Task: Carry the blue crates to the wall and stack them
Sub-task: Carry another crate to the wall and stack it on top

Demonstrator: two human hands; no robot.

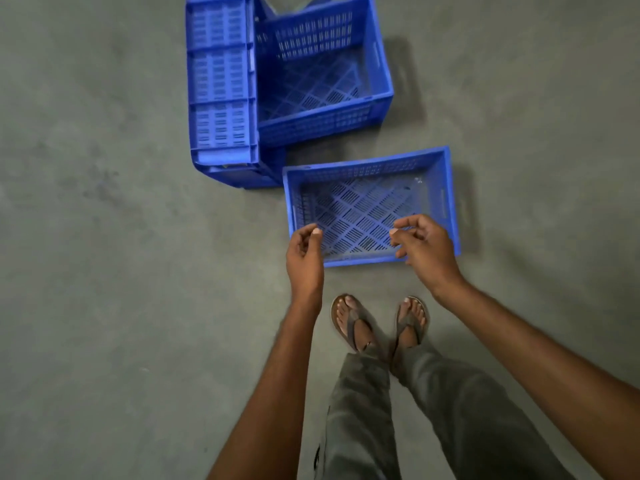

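Crates of blue slotted plastic, three in all, on a grey concrete floor (104, 271), seen from the head camera looking down.

The near crate (367, 202) is low and open-topped. It sits upright on the floor just ahead of the person's feet, and its lattice base is bare. Behind it stands the rear crate (322, 81), which is deeper, also upright and open-topped. The side crate (221, 88) lies against the rear crate's left wall and turns a slotted, ribbed face to the camera. Its near corner lies just beside the near crate's far-left corner.

The left hand (304, 251) hangs over the near-left corner of the near crate. The right hand (422, 247) hangs over its near-right part. On both hands the fingers are loosely curled and hold nothing. It cannot be told whether either hand touches the rim.

Below the hands, two feet in brown sandals (349, 323) stand close together on the floor, under grey trousers (381, 410).
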